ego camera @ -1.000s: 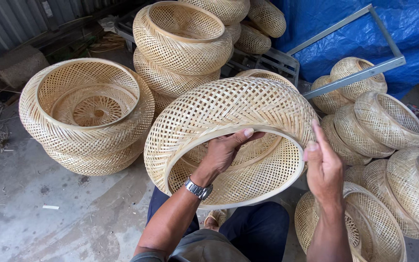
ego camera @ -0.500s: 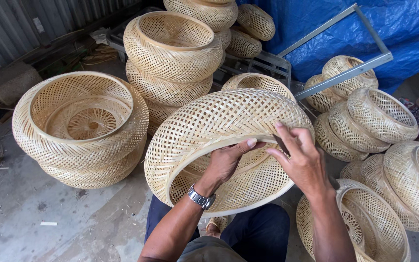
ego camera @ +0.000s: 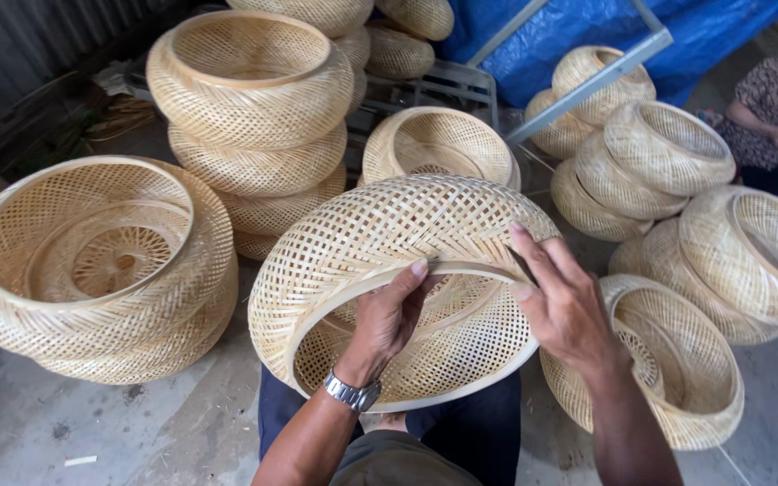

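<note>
**Basket held on the lap, rim toward us**

Basket [ego camera: 380, 243] sits tilted on our lap, its open rim facing us and its wide axis running left to right. Left of it we see a nested stack [ego camera: 92, 270] of woven shades, one inside another. Our left hand [ego camera: 389, 315] reaches inside the opening, fingers curled, thumb hooked over the inner rim. Our right hand [ego camera: 565, 301] lies spread, fingers pressed on the weave by the rim. More baskets [ego camera: 677, 153] pile up at right.
</note>
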